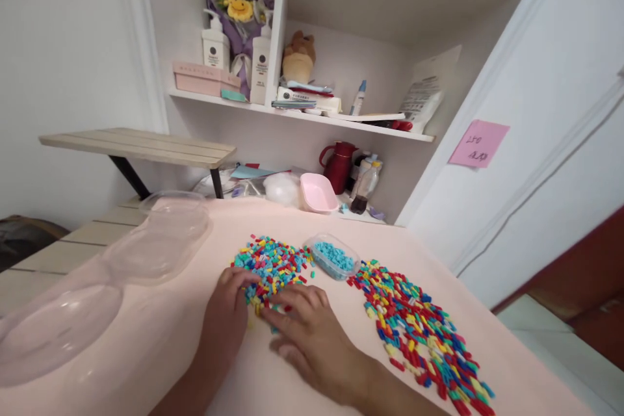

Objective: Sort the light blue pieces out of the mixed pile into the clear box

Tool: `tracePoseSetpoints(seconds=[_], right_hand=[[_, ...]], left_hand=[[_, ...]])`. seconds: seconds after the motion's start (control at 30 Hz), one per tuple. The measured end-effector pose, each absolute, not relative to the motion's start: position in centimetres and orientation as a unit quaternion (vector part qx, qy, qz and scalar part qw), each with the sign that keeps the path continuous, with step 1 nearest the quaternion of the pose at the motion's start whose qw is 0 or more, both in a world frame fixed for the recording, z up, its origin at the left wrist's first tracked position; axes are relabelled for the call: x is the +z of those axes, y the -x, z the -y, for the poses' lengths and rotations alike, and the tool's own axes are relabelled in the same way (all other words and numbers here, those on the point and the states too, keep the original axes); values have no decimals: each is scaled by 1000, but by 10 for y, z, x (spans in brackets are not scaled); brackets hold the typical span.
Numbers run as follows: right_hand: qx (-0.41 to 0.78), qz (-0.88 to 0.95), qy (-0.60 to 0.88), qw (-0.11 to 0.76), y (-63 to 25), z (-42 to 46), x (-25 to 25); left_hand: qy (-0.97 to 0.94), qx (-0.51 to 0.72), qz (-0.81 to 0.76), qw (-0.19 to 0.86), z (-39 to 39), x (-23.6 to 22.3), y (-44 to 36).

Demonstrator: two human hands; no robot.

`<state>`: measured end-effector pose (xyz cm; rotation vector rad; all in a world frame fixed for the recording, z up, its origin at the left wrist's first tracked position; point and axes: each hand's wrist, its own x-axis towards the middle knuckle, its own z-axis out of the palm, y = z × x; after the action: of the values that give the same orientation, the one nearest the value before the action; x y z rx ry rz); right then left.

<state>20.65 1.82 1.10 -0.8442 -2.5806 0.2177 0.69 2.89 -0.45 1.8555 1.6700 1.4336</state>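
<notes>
A pile of small coloured beads (275, 260) lies on the pink table (195, 312) in front of me. My left hand (227, 312) rests at the pile's near left edge, fingers curled onto the beads. My right hand (309, 335) lies flat beside it, fingers stretched out and touching the pile's near edge. A small clear tub (334, 259) with blue beads stands just right of the pile. A second, longer spread of coloured beads (419, 331) runs off to the right.
Empty clear plastic lids and trays (156, 240) lie on the left of the table. At the back stand a pink dish (318, 193), a red jug (338, 166) and bottles under white shelves. A wooden bench top (139, 145) juts out at left. A pink note (478, 143) sticks on the right wall.
</notes>
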Motion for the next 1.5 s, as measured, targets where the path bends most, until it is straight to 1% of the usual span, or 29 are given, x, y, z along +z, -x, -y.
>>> tracePoseSetpoints(seconds=[0.1,0.2,0.3,0.47,0.53,0.67,0.77,0.83,0.9,0.97,1.07,1.23,1.33,1.43,1.5], right_hand=[[95,949,264,141,-203,-13,19],[107,946,277,130,-208,-17,19],[108,924,317,185,-219,-26,17],[148,846,384,339,-240,-37,14],[171,820,416,353,-243,-36,15],[201,813,462,291,-239,-28,17],[193,827,468,246,-234,-23,16],[188,835,464,230,-233,-23,14],[186,837,459,233,-234,-24,11],[183,835,453,254,-236,-25,8],[178,836,436,282,-236,-27,4],[147,860,427,238,-234,-25,2],[150,854,436,241,-236,-24,6],[152,835,457,265,-239,-25,10],[150,831,467,262,-241,-26,12]], left_hand=[[-614,498,-592,158,-29,-4,-4],[-632,475,-581,194,-27,-2,-8],[-638,471,-575,200,-25,-1,-10],[-639,457,-586,197,-28,-1,-8],[-650,447,-583,193,-30,-2,-7],[-696,389,-577,178,-32,-5,-9],[-732,355,-562,146,-33,-7,-12],[-754,338,-551,117,-33,-10,-13],[-771,322,-542,89,-33,-13,-14],[-783,314,-532,71,-32,-18,-13],[-795,311,-516,70,-32,-24,-12],[-799,322,-499,97,-33,-24,-11],[-778,332,-520,117,-33,-15,-10],[-728,359,-569,130,-32,-6,-8],[-691,378,-602,131,-32,-2,-6]])
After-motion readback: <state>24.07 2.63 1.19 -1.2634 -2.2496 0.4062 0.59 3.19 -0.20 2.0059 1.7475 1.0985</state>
